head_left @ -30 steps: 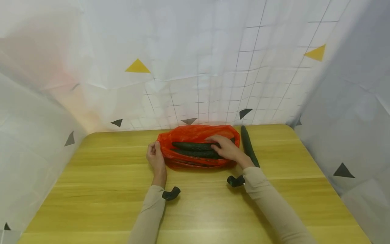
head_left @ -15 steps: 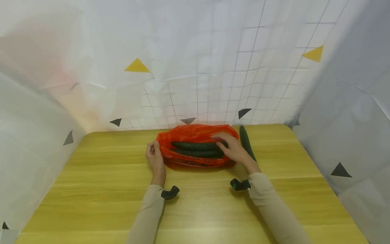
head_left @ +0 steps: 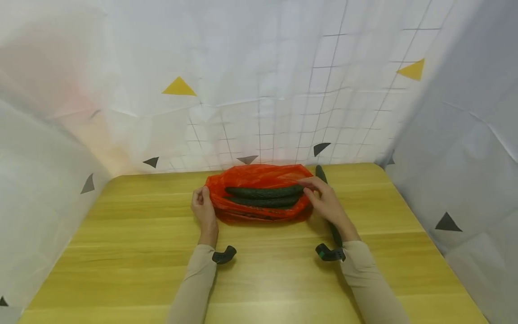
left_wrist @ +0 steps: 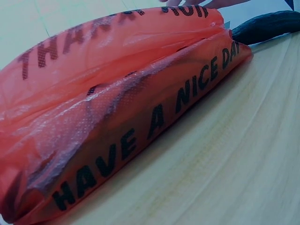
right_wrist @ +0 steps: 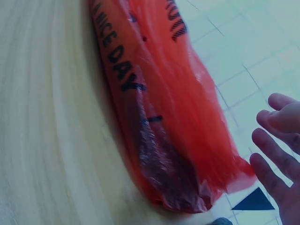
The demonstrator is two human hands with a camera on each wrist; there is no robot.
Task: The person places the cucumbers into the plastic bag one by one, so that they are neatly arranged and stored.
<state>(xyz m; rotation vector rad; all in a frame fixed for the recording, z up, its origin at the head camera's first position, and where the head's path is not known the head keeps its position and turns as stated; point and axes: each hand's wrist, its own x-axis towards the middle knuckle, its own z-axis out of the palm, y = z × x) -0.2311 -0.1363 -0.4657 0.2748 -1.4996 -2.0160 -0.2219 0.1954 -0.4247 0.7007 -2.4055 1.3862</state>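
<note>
A red plastic bag (head_left: 259, 173) lies with its mouth spread wide in the head view. Inside it two dark green cucumbers (head_left: 263, 193) lie side by side. My left hand (head_left: 204, 209) pinches the bag's left edge between thumb and curled fingers. Over the bag's right end, my right hand (head_left: 328, 204) is held with relaxed, parted fingers and nothing in them. In the right wrist view its fingers (right_wrist: 276, 152) are spread just past the bag's end. Another cucumber (head_left: 320, 172) lies outside the bag on the right, its middle hidden by the right hand and wrist.
The wooden table (head_left: 267, 279) carries the bag near its back edge. White sheeting (head_left: 243, 67) with grid lines and yellow and black triangles rises behind and at both sides. A black wrist camera (head_left: 225, 255) sits on the left sleeve, another camera (head_left: 329, 253) on the right.
My right hand has moved right, off the cucumbers in the bag to the bag's right end, exposing their right ends. The left hand keeps its pinch on the bag's edge.
</note>
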